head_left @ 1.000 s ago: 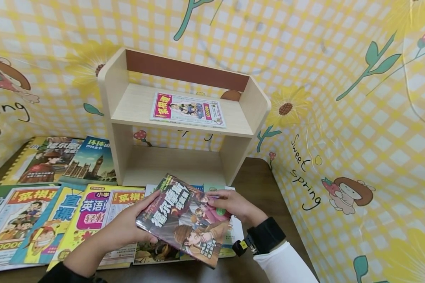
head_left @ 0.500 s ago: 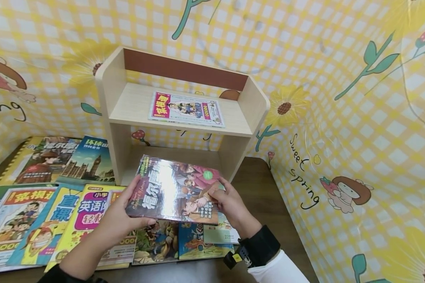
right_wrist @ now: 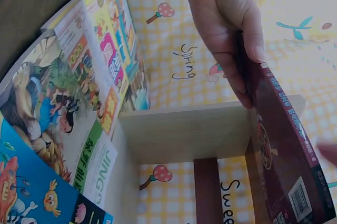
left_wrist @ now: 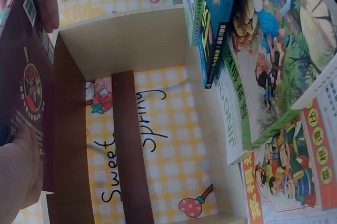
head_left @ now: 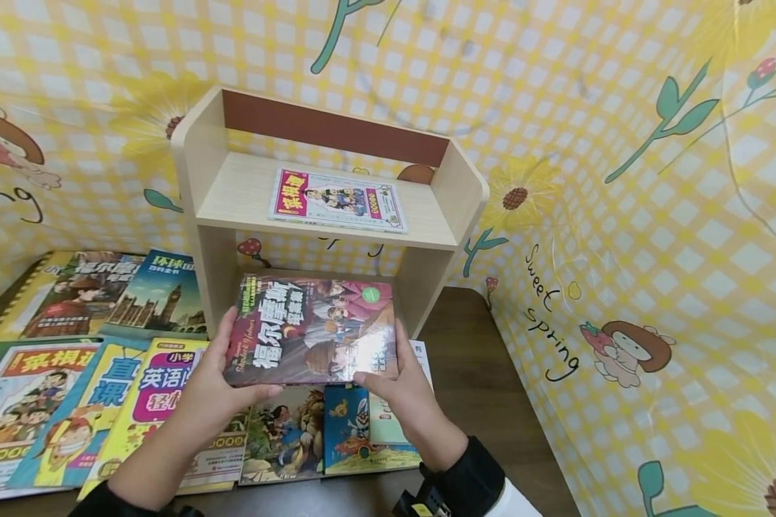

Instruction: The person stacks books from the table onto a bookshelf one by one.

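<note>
A comic-style book (head_left: 317, 327) with a dark, glossy cover and large white Chinese title is held in front of the lower compartment of a small wooden bookshelf (head_left: 323, 235). My left hand (head_left: 223, 380) grips its left edge, thumb along the near side. At the lower right corner, my right hand (head_left: 407, 395) holds it with the thumb on the cover and the other fingers behind. The left wrist view shows the maroon back cover (left_wrist: 31, 92) with a round picture and barcode. In the right wrist view, the left hand (right_wrist: 226, 34) pinches the far end.
Another booklet (head_left: 339, 201) lies on the upper shelf. Several books cover the table to the left, including a clock-tower book (head_left: 162, 294) and a yellow book (head_left: 149, 402). A lion-picture book (head_left: 284, 434) and a blue book (head_left: 345, 431) lie before the shelf. Patterned cloth (head_left: 621, 237) surrounds everything.
The book has turned from a slant to nearly level and moved up and left towards the shelf's lower compartment. The right hand has shifted from its upper right edge to its lower right corner.
</note>
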`<action>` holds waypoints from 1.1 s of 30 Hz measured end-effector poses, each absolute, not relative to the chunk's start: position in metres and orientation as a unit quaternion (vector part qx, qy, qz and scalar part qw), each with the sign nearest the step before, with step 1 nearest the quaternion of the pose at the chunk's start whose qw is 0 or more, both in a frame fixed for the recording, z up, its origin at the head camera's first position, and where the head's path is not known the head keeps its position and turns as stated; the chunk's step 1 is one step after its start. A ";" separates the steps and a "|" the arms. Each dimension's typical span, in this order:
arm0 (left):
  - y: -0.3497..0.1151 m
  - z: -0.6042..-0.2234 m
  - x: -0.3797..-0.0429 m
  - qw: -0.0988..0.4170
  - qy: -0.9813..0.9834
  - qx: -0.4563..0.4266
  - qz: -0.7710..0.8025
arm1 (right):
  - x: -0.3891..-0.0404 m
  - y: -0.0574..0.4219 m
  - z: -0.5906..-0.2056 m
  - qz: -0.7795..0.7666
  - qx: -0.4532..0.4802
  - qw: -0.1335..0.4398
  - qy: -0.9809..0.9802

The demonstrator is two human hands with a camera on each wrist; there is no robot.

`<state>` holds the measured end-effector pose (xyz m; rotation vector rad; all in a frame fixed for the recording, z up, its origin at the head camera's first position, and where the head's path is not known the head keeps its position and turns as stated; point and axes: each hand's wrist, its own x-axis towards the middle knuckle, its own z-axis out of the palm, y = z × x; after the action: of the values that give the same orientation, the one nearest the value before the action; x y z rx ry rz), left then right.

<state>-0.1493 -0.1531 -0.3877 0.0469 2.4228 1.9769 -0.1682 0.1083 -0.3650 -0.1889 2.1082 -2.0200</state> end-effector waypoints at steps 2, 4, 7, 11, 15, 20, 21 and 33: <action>-0.154 -0.387 -0.150 0.010 0.767 0.018 0.642 | -0.168 0.110 -0.364 -0.694 -0.081 0.121 0.705; -0.154 -0.386 -0.150 0.011 0.767 0.018 0.641 | -0.167 0.111 -0.363 -0.692 -0.098 0.121 0.705; -0.153 -0.382 -0.150 0.009 0.776 0.023 0.631 | -0.168 0.112 -0.362 -0.693 -0.114 0.112 0.703; -0.151 -0.375 -0.149 -0.007 0.786 0.030 0.617 | -0.168 0.113 -0.360 -0.652 -0.117 0.078 0.745; -0.148 -0.367 -0.149 -0.022 0.784 0.040 0.619 | -0.167 0.114 -0.356 -0.625 -0.124 0.051 0.769; -0.144 -0.364 -0.151 -0.026 0.794 0.039 0.607 | -0.168 0.118 -0.354 -0.637 -0.135 0.047 0.757; -0.143 -0.365 -0.151 -0.024 0.800 0.035 0.599 | -0.168 0.118 -0.355 -0.641 -0.133 0.049 0.754; -0.146 -0.381 -0.163 0.032 0.838 0.041 0.543 | -0.180 0.128 -0.377 -0.620 -0.106 0.055 0.775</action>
<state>-0.1635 -0.1460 -0.3813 0.1265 2.5819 1.6706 -0.1796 0.1281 -0.3773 -0.3206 2.3538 -1.8841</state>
